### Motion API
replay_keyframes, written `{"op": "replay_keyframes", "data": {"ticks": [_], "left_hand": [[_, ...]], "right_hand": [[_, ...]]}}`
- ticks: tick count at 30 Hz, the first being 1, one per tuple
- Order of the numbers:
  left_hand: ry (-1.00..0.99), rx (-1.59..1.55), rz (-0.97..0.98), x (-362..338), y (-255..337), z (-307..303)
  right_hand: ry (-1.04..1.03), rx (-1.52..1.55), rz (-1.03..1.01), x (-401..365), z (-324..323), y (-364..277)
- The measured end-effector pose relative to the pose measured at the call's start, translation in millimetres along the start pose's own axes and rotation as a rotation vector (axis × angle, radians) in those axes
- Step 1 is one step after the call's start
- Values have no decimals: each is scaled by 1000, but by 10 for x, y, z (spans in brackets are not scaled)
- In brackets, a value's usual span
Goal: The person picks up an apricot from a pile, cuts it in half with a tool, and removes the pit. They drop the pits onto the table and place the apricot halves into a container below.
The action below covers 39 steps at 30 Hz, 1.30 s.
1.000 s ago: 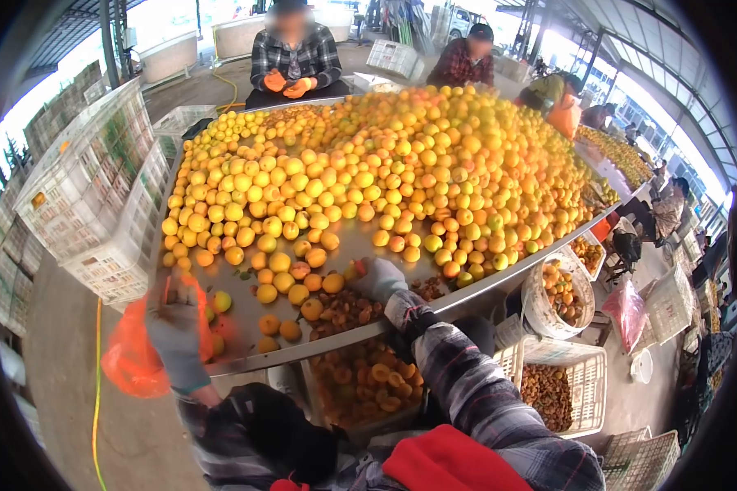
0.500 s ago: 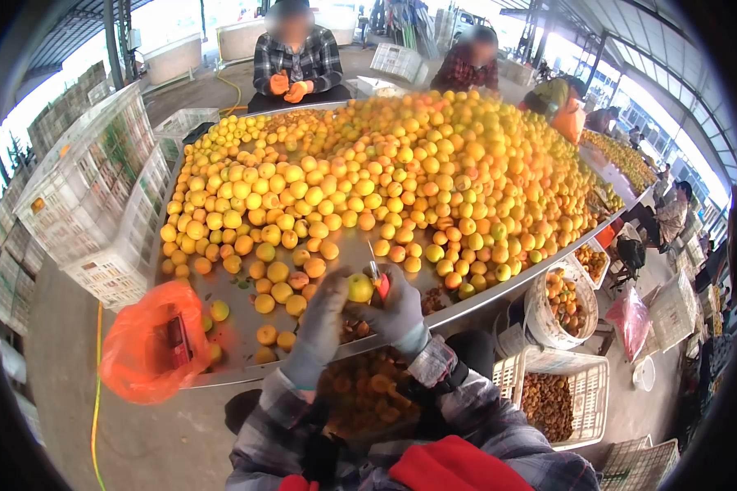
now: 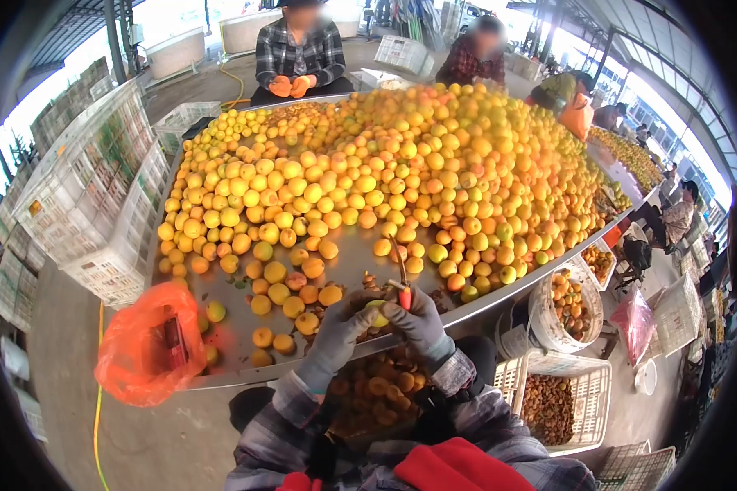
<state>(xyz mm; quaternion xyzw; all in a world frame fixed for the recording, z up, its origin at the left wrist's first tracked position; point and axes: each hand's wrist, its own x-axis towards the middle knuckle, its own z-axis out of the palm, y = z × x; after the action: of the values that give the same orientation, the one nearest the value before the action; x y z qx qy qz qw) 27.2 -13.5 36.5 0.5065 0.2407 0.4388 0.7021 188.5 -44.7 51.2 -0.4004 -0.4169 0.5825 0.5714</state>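
"What are my hands holding?"
"My left hand (image 3: 339, 331) is closed round a yellow-green fruit (image 3: 379, 314); my right hand (image 3: 422, 324) grips a red-handled knife (image 3: 405, 298) (thin blade pointing away from me)."
"Where's that fruit?"
"Between my hands, over the near side of the metal table (image 3: 349, 247), apart from the orange heap (image 3: 319, 184)."

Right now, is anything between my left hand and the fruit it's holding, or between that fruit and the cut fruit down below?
Nothing visible separates your left hand from the fruit; they touch. Toward the cut fruit, the table's metal rim seems to run across the way, partly behind your hands.
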Motion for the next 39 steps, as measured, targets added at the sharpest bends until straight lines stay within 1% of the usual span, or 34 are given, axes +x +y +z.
{"op": "replay_keyframes", "data": {"ticks": [1, 3, 4, 6, 7, 9, 10, 12, 13, 14, 15, 16, 18, 19, 20, 21, 22, 24, 25, 26, 27, 29, 31, 32, 34, 35, 37, 38, 39], "left_hand": [[4, 5, -1, -14, 33, 24], [1, -39, -57, -45, 118, 122], [5, -37, -56, -47, 102, 148], [109, -206, -197, -73, 46, 185], [114, -206, -199, -52, -24, 153], [128, -284, -77, -17, -219, 71], [143, -287, -97, -38, -231, 87], [173, -426, -11, -7, -199, 66], [205, -432, -48, -28, -181, 38], [160, -376, 56, -21, -136, 18], [103, -313, 174, -6, -85, 4], [115, -313, 167, -2, -34, 14], [117, -226, 221, -24, 47, 76], [52, -251, 236, -61, 70, 60], [56, -257, 229, -64, 26, 44], [55, -309, 158, -36, -35, 10], [52, -360, 89, -18, -41, 6], [33, -378, 99, -28, -33, 28], [14, -393, 109, -32, -9, 41], [14, -394, 113, -41, 12, 37], [27, -338, 89, -59, 31, 27], [38, -283, 65, -83, 33, 32], [116, -260, 74, -97, 15, 57], [117, -264, 76, -95, 15, 72], [187, -136, 133, -104, 25, 102], [188, -137, 136, -101, -1, 93], [269, 137, 165, -87, -74, 48], [273, 137, 166, -80, -88, 27], [264, 290, 287, -57, -95, 11]], "right_hand": [[-4, 5, 0, -6, 3, 1], [35, 48, 79, -15, 20, -10], [31, 50, 80, -7, 33, 2], [55, -15, 10, 3, 56, 41], [53, -13, 15, 14, 57, 64], [64, -114, 23, 39, 31, 103], [67, -105, 47, 42, 31, 120], [63, -337, -220, 98, 42, 155], [65, -359, -193, 86, 61, 115], [65, -384, -170, 52, 76, 41], [25, -323, -89, 11, 53, -2], [-23, -266, -98, -12, 69, -42], [-68, -264, -103, -60, 58, -33], [-66, -264, -93, -83, 73, -37], [-82, -348, -123, -107, 99, -47], [-100, -433, -159, -118, 126, -61], [-99, -436, -158, -126, 153, -78], [-28, -575, -154, -136, 205, -93], [-31, -577, -156, -130, 218, -84], [-18, -644, -216, -118, 225, -69], [-5, -711, -275, -113, 232, -50], [-9, -711, -290, -133, 260, -2], [-12, -712, -303, -146, 251, 42], [-7, -754, -285, -142, 232, 66], [-5, -799, -266, -134, 208, 130], [18, -773, -307, -118, 215, 173], [32, -747, -350, -80, 191, 259], [34, -820, -308, -82, 155, 311], [36, -893, -264, -84, 136, 334]]}}
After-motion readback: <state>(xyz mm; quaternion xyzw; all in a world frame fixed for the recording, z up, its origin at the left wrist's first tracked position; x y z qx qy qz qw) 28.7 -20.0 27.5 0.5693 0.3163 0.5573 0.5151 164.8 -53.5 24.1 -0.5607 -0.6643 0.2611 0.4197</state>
